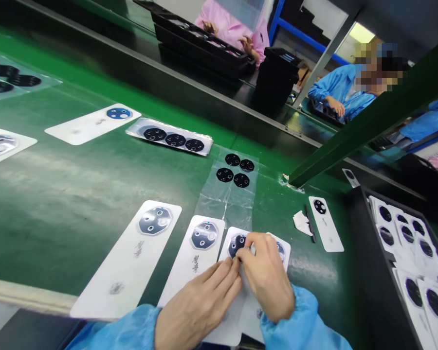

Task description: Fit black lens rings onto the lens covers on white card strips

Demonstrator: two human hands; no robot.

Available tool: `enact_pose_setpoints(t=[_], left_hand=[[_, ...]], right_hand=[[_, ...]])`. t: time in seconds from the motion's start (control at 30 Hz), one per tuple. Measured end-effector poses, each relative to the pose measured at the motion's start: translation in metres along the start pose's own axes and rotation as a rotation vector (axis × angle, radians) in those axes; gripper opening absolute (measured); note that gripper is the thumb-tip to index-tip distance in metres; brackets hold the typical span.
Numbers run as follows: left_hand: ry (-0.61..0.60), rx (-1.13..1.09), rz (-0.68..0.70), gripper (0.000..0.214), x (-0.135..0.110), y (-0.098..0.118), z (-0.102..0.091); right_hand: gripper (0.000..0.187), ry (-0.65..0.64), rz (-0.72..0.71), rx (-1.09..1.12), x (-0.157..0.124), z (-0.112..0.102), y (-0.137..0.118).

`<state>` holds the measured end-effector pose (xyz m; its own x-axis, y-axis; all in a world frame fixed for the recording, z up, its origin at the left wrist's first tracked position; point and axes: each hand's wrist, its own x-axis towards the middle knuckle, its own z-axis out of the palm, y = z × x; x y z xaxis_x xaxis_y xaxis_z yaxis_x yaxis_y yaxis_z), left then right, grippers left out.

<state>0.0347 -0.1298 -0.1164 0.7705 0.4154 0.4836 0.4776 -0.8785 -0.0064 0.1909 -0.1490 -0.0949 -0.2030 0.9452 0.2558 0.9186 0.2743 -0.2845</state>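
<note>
A white phone back cover [224, 250] lies under both of my hands, with a dark octagonal camera decoration [235, 244] near its top. My left hand [200, 301] rests flat across the cover, fingers stretched out and tips just below the decoration. At the decoration's right edge, the fingers of my right hand [268, 274] are pinched together; whatever they grip is hidden. Directly left lies another white back cover [180, 277], and a further cover [285, 249] sticks out behind my right hand. A larger-looking cover [131, 257] lies farther left.
Clear film with black octagonal stickers [232, 159] lies ahead, beside a sticker stack [175, 140]. At right are a single cover [328, 228], a dark pen-like tool [309, 223], crumpled white paper [301, 222] and a black tray [372, 253] of covers. A green post [350, 116] stands beyond; co-workers sit opposite.
</note>
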Motion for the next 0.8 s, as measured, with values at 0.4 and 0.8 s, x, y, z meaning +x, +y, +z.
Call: enact_pose_setpoints(t=[0.4, 0.8], left_hand=[[0.025, -0.012, 0.013, 0.037, -0.0009, 0.0009, 0.0014], [0.014, -0.030, 0.013, 0.037, -0.0015, 0.0007, 0.0040]], right_hand=[[0.024, 0.041, 0.018, 0.024, -0.0037, 0.0022, 0.0048], [0.024, 0.017, 0.009, 0.030, -0.0044, 0.0030, 0.0024]])
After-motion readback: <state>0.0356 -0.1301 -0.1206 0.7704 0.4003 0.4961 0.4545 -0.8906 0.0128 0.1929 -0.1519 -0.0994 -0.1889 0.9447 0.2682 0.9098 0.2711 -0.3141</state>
